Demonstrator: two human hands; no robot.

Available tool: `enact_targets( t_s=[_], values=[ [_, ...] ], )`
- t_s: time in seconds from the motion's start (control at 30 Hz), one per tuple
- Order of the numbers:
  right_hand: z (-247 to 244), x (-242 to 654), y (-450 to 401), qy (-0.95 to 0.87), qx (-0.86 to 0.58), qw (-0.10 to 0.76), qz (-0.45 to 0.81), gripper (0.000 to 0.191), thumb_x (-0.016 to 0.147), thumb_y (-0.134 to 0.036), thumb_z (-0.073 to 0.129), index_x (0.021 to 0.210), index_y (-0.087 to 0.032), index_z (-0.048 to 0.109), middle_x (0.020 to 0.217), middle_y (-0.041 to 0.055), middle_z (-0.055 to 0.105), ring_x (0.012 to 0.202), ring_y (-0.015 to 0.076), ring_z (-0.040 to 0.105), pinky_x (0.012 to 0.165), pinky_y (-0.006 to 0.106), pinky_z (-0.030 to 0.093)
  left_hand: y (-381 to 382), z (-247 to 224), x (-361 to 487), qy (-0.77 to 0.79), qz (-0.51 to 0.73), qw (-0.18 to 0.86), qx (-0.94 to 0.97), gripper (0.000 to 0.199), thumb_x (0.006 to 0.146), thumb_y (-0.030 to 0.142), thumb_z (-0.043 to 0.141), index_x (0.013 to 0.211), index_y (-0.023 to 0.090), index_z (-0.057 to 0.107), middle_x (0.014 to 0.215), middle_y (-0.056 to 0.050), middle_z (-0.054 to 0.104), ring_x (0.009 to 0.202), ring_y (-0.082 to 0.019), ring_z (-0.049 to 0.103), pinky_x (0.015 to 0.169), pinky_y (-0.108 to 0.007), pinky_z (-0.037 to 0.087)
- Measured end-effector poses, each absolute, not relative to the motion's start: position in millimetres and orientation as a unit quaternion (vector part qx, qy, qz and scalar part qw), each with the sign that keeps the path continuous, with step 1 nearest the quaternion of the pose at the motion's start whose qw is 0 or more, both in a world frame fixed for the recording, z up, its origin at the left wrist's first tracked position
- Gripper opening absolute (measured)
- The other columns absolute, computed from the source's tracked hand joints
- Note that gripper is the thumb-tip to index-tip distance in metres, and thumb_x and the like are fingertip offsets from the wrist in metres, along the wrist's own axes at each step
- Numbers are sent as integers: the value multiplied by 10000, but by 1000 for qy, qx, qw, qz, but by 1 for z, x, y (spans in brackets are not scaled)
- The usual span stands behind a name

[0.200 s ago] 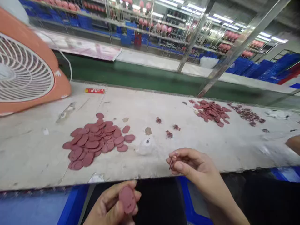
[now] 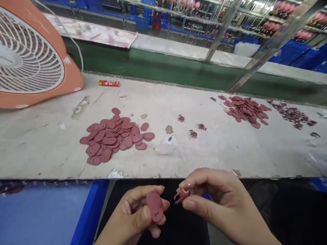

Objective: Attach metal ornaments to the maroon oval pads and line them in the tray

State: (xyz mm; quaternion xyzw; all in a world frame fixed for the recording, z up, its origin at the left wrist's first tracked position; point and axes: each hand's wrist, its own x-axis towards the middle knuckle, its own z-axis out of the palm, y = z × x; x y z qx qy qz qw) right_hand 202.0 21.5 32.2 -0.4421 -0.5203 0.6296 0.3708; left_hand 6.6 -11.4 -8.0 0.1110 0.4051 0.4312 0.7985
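My left hand (image 2: 138, 214) is closed on a flat, reddish-brown oval piece (image 2: 154, 206), which has small dark holes near its lower end. Just to its right, my right hand (image 2: 214, 200) pinches a small reddish-brown figure-like piece (image 2: 182, 194) with short prongs. The two pieces are a little apart, in front of the table edge. Beyond my left hand lies a pile of similar oval pieces (image 2: 109, 140). A few small dark-red bits (image 2: 193, 133) lie on the table past my right hand, beside a small clear container (image 2: 165, 145) with a dark tip.
An orange fan (image 2: 73, 80) stands at the far left, near a red tube-shaped packet (image 2: 109, 83). Farther right are another oval pile (image 2: 246, 110) and a heap of small dark-red pieces (image 2: 293, 115). A blue bin (image 2: 87, 211) sits below the table edge (image 2: 63, 173).
Both hands have come closer together, each keeping its piece. My right hand has moved down off the table edge. The camera view has tipped downward and shifted left.
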Motion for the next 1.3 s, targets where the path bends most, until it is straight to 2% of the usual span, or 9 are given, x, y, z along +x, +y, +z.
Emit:
enact_targets(
  t_s=[0.1, 0.37, 0.8, 1.07, 1.3],
  values=[
    [37, 193, 22, -591, -423, 361, 584, 104, 761, -159, 797, 816, -214, 728, 740, -22, 709, 650, 77, 660, 612, 120, 514, -15, -15, 6, 383, 435, 806, 123, 360, 567, 414, 895, 852, 212, 806, 609, -13, 691, 533, -93, 575, 481, -161, 469],
    [31, 185, 26, -650, -432, 298, 550, 60, 814, -197, 765, 809, -203, 705, 722, -38, 701, 622, 65, 610, 568, 133, 468, -17, -8, 2, 397, 412, 815, 96, 372, 554, 425, 901, 812, 177, 802, 587, 3, 680, 530, -69, 578, 486, -132, 461],
    [38, 187, 32, -723, -403, 243, 505, 60, 852, -175, 732, 857, -220, 693, 767, -48, 713, 681, 75, 630, 651, 156, 476, -15, -11, 3, 405, 387, 823, 94, 327, 596, 405, 886, 780, 152, 789, 621, 3, 682, 565, -67, 586, 512, -133, 488],
    [31, 180, 33, -691, -426, 258, 524, 157, 778, -99, 780, 829, -225, 702, 725, -77, 716, 636, 52, 621, 604, 118, 457, -15, -12, 4, 413, 397, 816, 76, 292, 598, 394, 885, 770, 177, 794, 582, 18, 666, 557, -59, 587, 500, -116, 469],
    [28, 179, 26, -674, -429, 272, 536, 130, 798, -101, 760, 830, -213, 702, 738, -69, 730, 634, 56, 648, 608, 118, 471, -17, -11, 6, 445, 427, 783, 76, 313, 594, 360, 893, 810, 157, 794, 666, -10, 725, 597, -85, 613, 495, -129, 485]
  ],
)
